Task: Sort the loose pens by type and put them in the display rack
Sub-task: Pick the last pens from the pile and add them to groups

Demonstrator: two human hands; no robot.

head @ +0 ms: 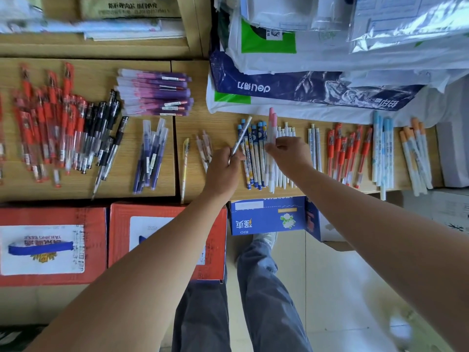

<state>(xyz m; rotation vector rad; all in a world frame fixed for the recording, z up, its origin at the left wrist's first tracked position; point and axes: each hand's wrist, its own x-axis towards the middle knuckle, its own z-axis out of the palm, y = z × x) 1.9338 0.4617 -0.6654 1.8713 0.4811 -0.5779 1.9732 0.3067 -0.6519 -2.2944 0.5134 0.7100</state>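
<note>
The left hand (pixel 223 168) curls its fingers round the lower end of a grey pen (pixel 242 134), which tilts toward 1 o'clock over the blue pens (pixel 253 161). Just at its 3 o'clock, the right hand (pixel 286 153) pinches two pink pens (pixel 272 123) by their barrels. Their caps point to 12 o'clock, and I cannot tell whether they are lifted off the counter (pixel 223 123).

The blue pens lie side by side between the two hands. White pens (pixel 286 130) lie under the right hand, touching the pink ones. Farther toward 3 o'clock the pens lie sorted in rows: a few more white ones, then a red row (pixel 347 153), sky-blue pens (pixel 383 148) and orange pens (pixel 416 158) at the counter's end.

At 9 o'clock from the left hand lie some clear pens (pixel 205 146), then a single yellow pen (pixel 185 161). Beyond a seam in the counter lie violet pens (pixel 152 158), black pens (pixel 106 138) and a loose red heap (pixel 45 128). Purple packs (pixel 154 92) are stacked at 11 o'clock.

At 1 o'clock a dark blue bag (pixel 304 90) lies under a pile of white plastic parcels. Below the counter edge, at 6 o'clock, stands a blue box (pixel 269 217), with two red boxes (pixel 53 245) toward 8 o'clock.
</note>
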